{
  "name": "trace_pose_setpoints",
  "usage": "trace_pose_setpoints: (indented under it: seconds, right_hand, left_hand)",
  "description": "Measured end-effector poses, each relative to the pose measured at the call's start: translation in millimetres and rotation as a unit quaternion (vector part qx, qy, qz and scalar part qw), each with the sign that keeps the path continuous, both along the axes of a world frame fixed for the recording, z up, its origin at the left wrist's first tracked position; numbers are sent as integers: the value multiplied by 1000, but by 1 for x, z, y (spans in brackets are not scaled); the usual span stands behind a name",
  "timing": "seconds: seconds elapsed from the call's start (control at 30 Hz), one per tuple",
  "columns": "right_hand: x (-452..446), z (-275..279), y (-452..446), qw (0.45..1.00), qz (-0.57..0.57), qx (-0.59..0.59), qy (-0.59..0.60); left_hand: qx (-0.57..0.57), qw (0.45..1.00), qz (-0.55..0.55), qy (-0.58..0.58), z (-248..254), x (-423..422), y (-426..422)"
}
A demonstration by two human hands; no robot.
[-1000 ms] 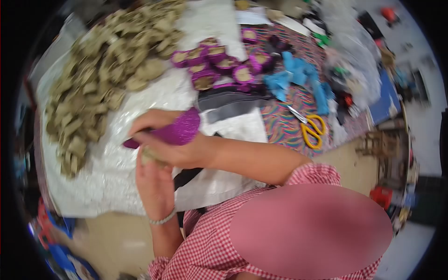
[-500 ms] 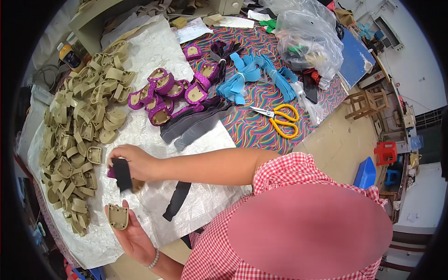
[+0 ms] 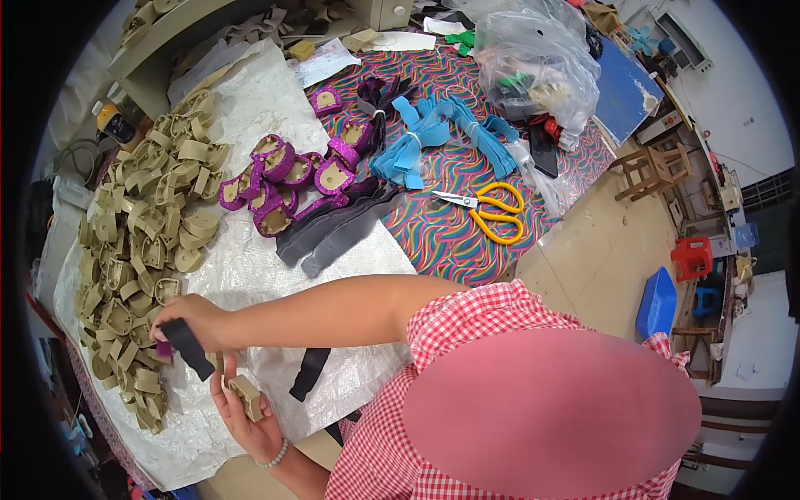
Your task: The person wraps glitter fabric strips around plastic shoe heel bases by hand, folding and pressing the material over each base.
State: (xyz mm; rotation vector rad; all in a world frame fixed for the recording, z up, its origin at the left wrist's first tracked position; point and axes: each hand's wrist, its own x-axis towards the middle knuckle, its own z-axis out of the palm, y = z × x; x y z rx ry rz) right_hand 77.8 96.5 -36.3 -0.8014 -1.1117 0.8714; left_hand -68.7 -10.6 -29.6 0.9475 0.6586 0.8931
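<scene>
My right hand [image 3: 200,323] pinches a dark fabric strip [image 3: 190,350] that hangs down, a bit of purple showing at its edge. Just below it, my left hand [image 3: 254,429], a beaded bracelet on the wrist, holds a beige plastic D-shaped piece [image 3: 248,397] tilted on its side. The strip's lower end is near the left fingertips; whether they touch I cannot tell. Beyond my right hand spreads a heap of similar beige pieces [image 3: 125,250]. Another dark strip [image 3: 311,373] lies on the white sheet [image 3: 250,108] under my right forearm.
Purple glitter-covered pieces [image 3: 287,167] and a stack of dark strips [image 3: 333,229] lie on the sheet. Blue strip bundles [image 3: 417,142] and yellow-handled scissors [image 3: 496,212] rest on the patterned cloth [image 3: 408,242]. A clear plastic bag [image 3: 533,58] and black phone [image 3: 543,152] are farther off.
My right hand has moved down and left with the dark strip. My left hand has shifted slightly right and turned the beige piece from facing up onto its side.
</scene>
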Motion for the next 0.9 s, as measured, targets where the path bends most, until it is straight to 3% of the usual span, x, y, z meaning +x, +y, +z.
trace_pose_setpoints:
  seconds: [0.03, 0.1, 0.13, 0.17, 0.23, 0.3, 0.37, 0.4, 0.47, 0.5, 0.53, 0.6, 0.63, 0.7, 0.77, 0.83, 0.9]
  right_hand:
    - [0, 4, 2, 997, -40, 58, -40]
    - [-6, 14, 9, 978, 82, 11, 190]
    - [5, 40, -8, 936, 151, -40, 314]
    - [16, 62, -23, 871, 215, -90, 432]
    - [33, 82, -44, 844, 231, -116, 470]
    - [45, 93, -68, 803, 251, -127, 525]
    - [58, 98, -105, 912, 156, -105, 365]
    - [63, 98, -123, 950, 107, -93, 279]
    - [66, 81, -146, 994, 20, -39, 100]
    - [66, 74, -154, 999, -38, 15, 29]
    - [78, 85, -170, 995, -9, -69, 67]
    - [84, 69, -174, 992, -77, -74, 74]
    - [92, 71, -180, 988, -93, -109, 59]
    - [91, 53, -181, 997, -63, -46, 10]
    - [105, 57, -192, 991, -35, -56, -119]
    - [116, 56, -192, 963, -88, 27, -252]
    - [123, 73, -202, 967, -99, -17, -234]
  left_hand:
    - [4, 1000, 12, 28, 3, 1, 4]
    - [-1, 991, 125, 46, 8, 1, 18]
    - [-6, 982, 179, 54, 11, 2, 25]
    - [19, 987, 159, 32, 14, -2, 27]
    - [70, 990, 121, -12, 26, -16, 29]
    - [38, 995, 66, -63, 35, -12, 18]
    - [-25, 989, -1, -146, 36, -5, 9]
    - [-73, 963, -123, -229, 29, 3, 7]
    - [-139, 973, -104, -155, 22, 34, -22]
    - [-166, 969, -121, -135, 23, 52, -33]
    - [-164, 968, -131, -141, 28, 64, -41]
    - [-159, 965, -141, -151, 38, 85, -52]
    - [-109, 983, -138, -58, 40, 92, -57]
    - [-16, 983, -112, 142, 41, 97, -61]
    - [-53, 989, -112, 75, 36, 90, -58]
    - [-73, 993, -96, 14, 38, 87, -54]
    - [-74, 995, -58, 24, 39, 80, -46]
